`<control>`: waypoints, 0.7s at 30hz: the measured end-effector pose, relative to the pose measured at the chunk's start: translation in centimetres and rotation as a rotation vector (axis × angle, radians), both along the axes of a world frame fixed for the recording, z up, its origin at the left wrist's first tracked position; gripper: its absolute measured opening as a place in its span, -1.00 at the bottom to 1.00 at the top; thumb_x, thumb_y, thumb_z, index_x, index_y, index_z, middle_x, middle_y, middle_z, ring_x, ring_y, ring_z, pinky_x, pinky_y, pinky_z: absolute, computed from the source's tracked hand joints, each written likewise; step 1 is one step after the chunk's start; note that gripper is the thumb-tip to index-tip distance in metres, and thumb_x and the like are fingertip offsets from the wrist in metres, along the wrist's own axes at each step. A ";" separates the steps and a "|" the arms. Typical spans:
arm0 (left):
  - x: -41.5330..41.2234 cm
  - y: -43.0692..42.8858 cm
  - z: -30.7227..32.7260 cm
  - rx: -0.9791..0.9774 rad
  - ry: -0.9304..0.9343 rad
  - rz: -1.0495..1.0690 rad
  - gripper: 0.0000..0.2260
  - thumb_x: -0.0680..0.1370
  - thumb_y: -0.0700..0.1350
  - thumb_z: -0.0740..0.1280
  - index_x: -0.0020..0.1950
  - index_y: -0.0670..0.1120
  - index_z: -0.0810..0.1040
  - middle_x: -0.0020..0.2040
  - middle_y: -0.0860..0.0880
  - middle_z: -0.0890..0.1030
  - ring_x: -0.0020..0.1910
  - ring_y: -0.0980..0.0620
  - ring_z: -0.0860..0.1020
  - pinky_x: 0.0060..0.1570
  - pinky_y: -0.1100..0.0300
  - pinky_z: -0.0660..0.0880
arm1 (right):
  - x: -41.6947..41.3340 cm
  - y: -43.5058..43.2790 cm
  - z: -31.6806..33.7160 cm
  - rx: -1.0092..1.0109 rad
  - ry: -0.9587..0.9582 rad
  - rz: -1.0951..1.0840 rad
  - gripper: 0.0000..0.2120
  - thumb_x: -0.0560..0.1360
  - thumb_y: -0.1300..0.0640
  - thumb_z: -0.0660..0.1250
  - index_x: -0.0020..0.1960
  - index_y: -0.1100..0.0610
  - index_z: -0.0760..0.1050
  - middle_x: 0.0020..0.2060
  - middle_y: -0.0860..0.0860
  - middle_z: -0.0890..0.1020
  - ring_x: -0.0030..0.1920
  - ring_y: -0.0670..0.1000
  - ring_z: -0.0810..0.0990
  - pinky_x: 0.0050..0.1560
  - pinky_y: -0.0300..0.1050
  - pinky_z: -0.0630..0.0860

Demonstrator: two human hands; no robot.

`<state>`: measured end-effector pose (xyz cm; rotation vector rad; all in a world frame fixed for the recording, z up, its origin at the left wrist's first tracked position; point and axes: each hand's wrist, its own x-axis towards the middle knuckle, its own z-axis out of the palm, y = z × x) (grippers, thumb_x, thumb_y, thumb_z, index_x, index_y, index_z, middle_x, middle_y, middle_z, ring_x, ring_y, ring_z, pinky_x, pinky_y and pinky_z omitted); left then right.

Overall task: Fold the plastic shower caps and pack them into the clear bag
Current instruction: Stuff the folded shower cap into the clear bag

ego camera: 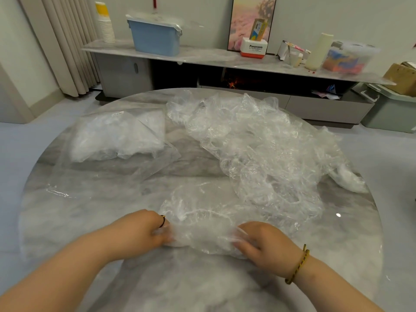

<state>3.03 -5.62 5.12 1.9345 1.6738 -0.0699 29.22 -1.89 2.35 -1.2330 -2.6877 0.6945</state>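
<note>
Single view, head-worn, wide-angle. Faces forward and down across the round table [157, 289], whose near edge lies under the lens. Close in: left hand [144, 230] and right hand [265, 244] sit low in frame. Far field takes in the sideboard [202, 56] against the wall [202, 14]; straight lines bow at the margins.

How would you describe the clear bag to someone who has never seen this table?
On the round marble table, look at the far left, opposite the loose heap of shower caps. The clear bag lies flat there; only it has straight edges, a small label and a white packed mass inside.
</note>
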 end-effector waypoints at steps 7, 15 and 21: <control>-0.7 0.0 0.8 0.034 -0.141 0.111 -0.76 0.49 0.03 0.35 -0.16 -0.15 0.60 -0.23 0.04 0.57 -0.28 0.12 0.47 -0.17 0.30 0.39 | 0.4 0.0 1.9 -0.245 0.236 -0.215 -0.62 0.54 0.08 0.26 -0.44 0.07 0.34 -0.53 -0.10 0.36 -0.43 -0.20 0.36 -0.30 -0.37 0.27; -1.1 0.1 1.7 0.220 0.030 -0.004 -0.80 0.51 -0.12 0.32 0.11 0.01 0.61 0.20 0.13 0.55 0.18 0.18 0.48 0.14 0.32 0.37 | 0.5 1.0 4.4 -0.474 0.700 -0.490 -0.69 0.55 0.24 0.15 -0.21 0.08 0.62 -0.31 -0.13 0.69 -0.19 -0.24 0.64 -0.10 -0.45 0.50; -2.1 0.3 1.8 0.215 0.172 -0.077 -0.78 0.52 -0.21 0.25 0.05 0.04 0.60 0.31 0.26 0.40 0.32 0.27 0.33 0.20 0.40 0.27 | 0.9 1.7 4.9 -0.290 1.011 -0.887 -0.71 0.58 0.20 0.15 -0.24 0.12 0.56 -0.48 -0.03 0.61 -0.46 -0.20 0.59 -0.41 -0.37 0.52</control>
